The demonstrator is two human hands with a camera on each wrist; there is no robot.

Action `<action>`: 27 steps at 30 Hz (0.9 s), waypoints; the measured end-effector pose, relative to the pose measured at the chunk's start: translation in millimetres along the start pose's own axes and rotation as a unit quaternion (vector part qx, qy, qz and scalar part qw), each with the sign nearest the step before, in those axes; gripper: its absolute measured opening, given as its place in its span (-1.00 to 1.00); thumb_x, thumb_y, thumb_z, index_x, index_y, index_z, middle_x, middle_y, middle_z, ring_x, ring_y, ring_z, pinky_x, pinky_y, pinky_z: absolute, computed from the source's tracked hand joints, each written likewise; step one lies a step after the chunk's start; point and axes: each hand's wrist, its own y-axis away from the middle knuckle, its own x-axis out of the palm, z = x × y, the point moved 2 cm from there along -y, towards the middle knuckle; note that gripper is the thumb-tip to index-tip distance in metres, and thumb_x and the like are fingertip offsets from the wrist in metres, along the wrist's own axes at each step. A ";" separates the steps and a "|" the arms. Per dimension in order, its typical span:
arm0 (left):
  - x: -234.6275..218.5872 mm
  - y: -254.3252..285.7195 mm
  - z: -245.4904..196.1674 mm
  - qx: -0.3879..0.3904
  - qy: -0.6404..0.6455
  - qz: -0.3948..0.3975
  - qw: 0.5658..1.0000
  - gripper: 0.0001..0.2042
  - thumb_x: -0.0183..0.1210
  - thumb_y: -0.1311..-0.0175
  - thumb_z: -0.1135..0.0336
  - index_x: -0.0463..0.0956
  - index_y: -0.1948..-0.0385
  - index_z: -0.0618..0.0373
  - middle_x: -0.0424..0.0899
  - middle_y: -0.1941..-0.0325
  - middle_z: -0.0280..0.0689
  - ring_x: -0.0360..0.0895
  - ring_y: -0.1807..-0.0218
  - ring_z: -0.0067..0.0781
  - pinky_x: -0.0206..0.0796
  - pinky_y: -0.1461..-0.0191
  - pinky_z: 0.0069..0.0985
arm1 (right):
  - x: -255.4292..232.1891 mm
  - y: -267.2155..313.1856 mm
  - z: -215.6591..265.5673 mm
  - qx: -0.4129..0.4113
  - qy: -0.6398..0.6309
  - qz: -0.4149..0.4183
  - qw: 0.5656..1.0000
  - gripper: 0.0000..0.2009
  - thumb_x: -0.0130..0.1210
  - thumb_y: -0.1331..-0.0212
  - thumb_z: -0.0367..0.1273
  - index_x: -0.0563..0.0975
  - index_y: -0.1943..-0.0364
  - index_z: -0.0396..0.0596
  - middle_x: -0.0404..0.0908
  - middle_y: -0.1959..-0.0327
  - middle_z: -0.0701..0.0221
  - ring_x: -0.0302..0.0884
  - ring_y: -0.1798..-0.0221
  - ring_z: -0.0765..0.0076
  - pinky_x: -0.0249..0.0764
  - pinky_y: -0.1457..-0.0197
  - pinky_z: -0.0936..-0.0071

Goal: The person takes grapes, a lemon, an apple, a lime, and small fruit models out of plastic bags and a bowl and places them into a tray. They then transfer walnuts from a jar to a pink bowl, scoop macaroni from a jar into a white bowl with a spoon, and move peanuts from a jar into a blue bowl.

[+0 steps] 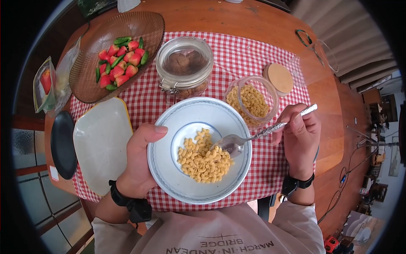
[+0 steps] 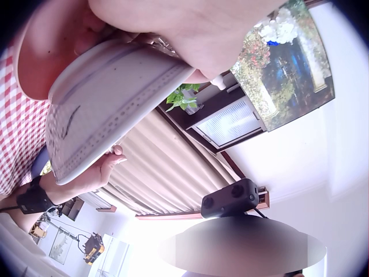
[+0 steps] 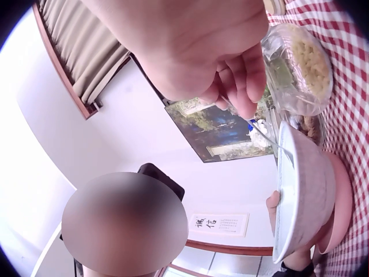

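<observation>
My left hand holds a white bowl with a blue ring by its left rim, thumb on top; the left wrist view shows the bowl's underside lifted off the cloth. A heap of dry elbow macaroni lies in it. My right hand grips a metal spoon by its handle, the spoon's empty head resting in the bowl beside the macaroni. An open clear jar of macaroni stands just behind the bowl, also in the right wrist view.
A red-checked cloth covers the wooden table. On it are a clip-top glass jar, a brown dish of red and green pieces, a white plate, a black dish and a wooden lid.
</observation>
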 end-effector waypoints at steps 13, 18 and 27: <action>0.6 -0.3 -0.6 -0.003 -0.012 0.002 1.000 -0.31 0.01 -0.23 0.05 0.36 -0.31 0.45 0.61 -0.22 0.11 0.66 -0.18 -0.07 0.45 -0.35 -0.25 | -29.9 -7.2 10.5 -0.086 -0.149 -0.112 0.979 -0.74 -0.07 -0.57 -0.28 0.50 0.17 -0.21 0.56 0.41 0.33 0.50 0.48 0.42 0.38 0.36 0.51; -0.3 -0.1 -1.1 -0.003 -0.021 0.002 1.000 -0.31 0.01 -0.23 0.04 0.36 -0.31 0.44 0.61 -0.22 0.11 0.66 -0.18 -0.08 0.46 -0.34 -0.25 | -40.1 -4.2 16.4 -0.230 -0.042 -0.154 0.960 -0.74 -0.07 -0.57 -0.29 0.50 0.16 -0.22 0.56 0.28 0.24 0.52 0.37 0.34 0.43 0.30 0.45; 1.4 -0.1 -0.1 -0.001 -0.013 -0.007 1.000 -0.32 0.01 -0.24 0.05 0.37 -0.31 0.44 0.62 -0.21 0.11 0.66 -0.17 -0.09 0.46 -0.34 -0.26 | -19.4 7.1 11.6 -0.375 0.111 -0.098 0.915 -0.65 0.01 -0.53 -0.12 0.53 0.17 -0.19 0.59 0.29 0.17 0.55 0.40 0.31 0.51 0.32 0.36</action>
